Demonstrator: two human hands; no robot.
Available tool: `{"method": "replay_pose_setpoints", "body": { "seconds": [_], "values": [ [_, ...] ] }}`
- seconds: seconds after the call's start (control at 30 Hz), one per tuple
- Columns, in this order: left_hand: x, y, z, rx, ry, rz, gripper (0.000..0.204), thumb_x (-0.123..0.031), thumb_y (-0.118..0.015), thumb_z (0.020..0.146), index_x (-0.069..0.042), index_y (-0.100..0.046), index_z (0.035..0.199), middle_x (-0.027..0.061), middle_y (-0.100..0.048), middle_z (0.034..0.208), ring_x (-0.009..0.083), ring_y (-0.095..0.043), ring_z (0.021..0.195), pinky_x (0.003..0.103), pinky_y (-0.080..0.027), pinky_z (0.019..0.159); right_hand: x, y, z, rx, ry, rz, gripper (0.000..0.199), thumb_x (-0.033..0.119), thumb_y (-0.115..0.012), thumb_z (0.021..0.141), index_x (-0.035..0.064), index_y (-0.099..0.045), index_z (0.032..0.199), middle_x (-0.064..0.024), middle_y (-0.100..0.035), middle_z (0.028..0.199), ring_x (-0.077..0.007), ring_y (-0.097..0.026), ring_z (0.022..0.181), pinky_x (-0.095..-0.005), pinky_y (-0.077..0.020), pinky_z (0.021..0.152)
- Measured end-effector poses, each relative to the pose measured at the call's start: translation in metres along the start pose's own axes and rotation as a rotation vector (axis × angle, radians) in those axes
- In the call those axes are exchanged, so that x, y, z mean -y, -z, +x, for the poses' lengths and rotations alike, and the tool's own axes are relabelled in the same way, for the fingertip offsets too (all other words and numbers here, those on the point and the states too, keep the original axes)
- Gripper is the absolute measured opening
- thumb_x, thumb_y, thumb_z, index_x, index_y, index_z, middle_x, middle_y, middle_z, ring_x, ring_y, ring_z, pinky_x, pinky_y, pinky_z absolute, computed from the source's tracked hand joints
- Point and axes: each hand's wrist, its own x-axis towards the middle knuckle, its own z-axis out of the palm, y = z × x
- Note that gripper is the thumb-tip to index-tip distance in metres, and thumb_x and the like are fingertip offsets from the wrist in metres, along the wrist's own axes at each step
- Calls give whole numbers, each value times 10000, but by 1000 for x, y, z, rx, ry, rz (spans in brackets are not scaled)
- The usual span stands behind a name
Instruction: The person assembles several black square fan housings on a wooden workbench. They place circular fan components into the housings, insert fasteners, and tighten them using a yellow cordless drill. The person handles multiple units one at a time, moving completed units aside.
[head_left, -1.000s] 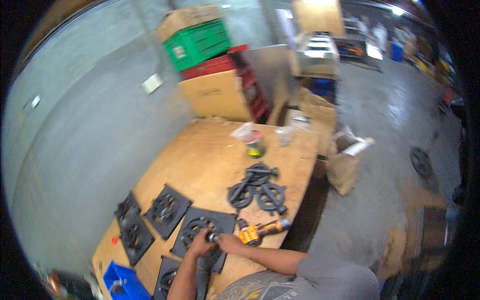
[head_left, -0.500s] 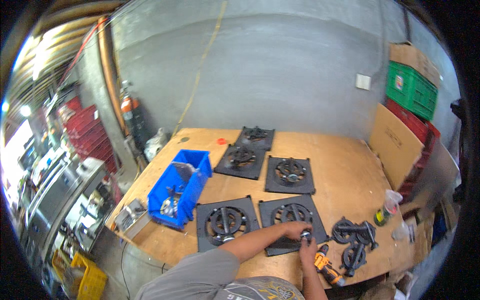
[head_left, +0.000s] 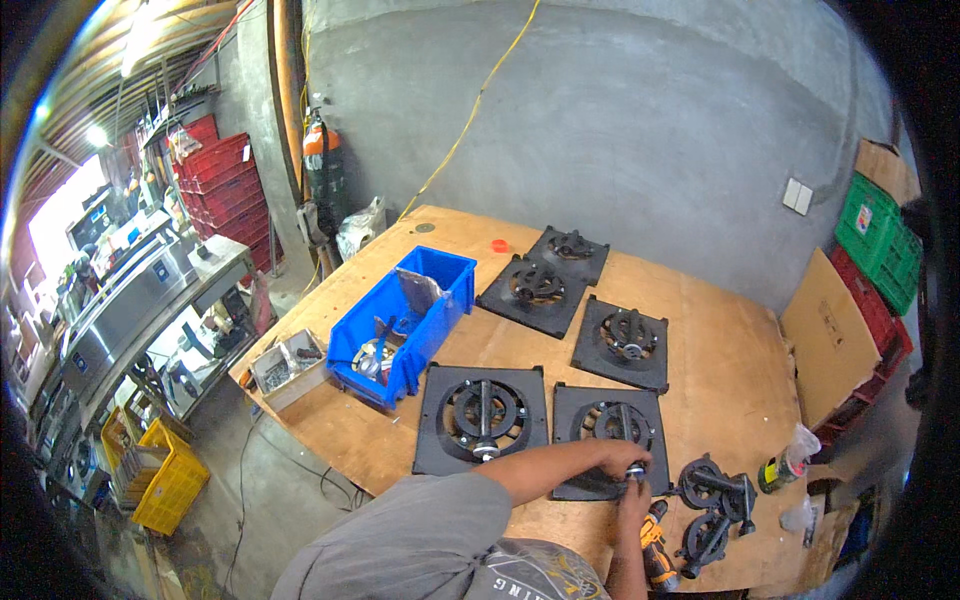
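Five black square stove plates with round burners lie on the wooden table. My hands meet over the near edge of the front right plate (head_left: 572, 430), at the end of its burner tube (head_left: 626, 418). My left hand (head_left: 618, 456) reaches in from the left, its fingers closed round a small silvery round fitting (head_left: 636, 468). From below, my right hand (head_left: 632, 494) pinches at the same fitting. The fingers partly cover it. A yellow and black cordless drill (head_left: 655, 550) lies just right of my right forearm. Loose black burners (head_left: 716, 500) rest further right.
A blue bin (head_left: 400, 330) with metal parts stands left of the plates, beside a small box of hardware (head_left: 288, 368). At the right edge are a jar (head_left: 775, 472) and a cardboard sheet (head_left: 828, 335). The grey wall (head_left: 640, 150) rises behind the table.
The view has shifted, so the table and things on it appear turned and moved right. Both hands stay together at the fitting on the front right plate.
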Motion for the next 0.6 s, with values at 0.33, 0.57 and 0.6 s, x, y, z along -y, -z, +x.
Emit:
{"method": "replay_pose_setpoints", "body": {
  "seconds": [0.33,0.57,0.6],
  "values": [
    [-18,15,-9,55,-22,-9,513,-150,-729,718,-87,-560,1198,179,-611,1169,356,-571,1122,424,-454,969,43,6,-21,-59,143,-204,335,294,-491,959,-33,-562,961,-301,-593,843,-492,-576,816,-546,-419,705],
    [-21,19,-18,27,1,-56,570,-91,-759,658,-92,-558,1192,193,-604,1120,373,-582,1065,425,-471,921,66,12,-27,-19,152,-332,397,312,-462,967,-56,-582,876,-311,-611,888,-471,-587,871,-531,-429,752],
    [-29,26,-21,28,14,-82,578,-85,-762,650,-93,-559,1191,192,-604,1117,373,-583,1061,420,-471,921,65,13,-25,10,127,-307,377,298,-472,963,-56,-571,878,-307,-612,876,-474,-587,854,-533,-429,742]
  ]
}}
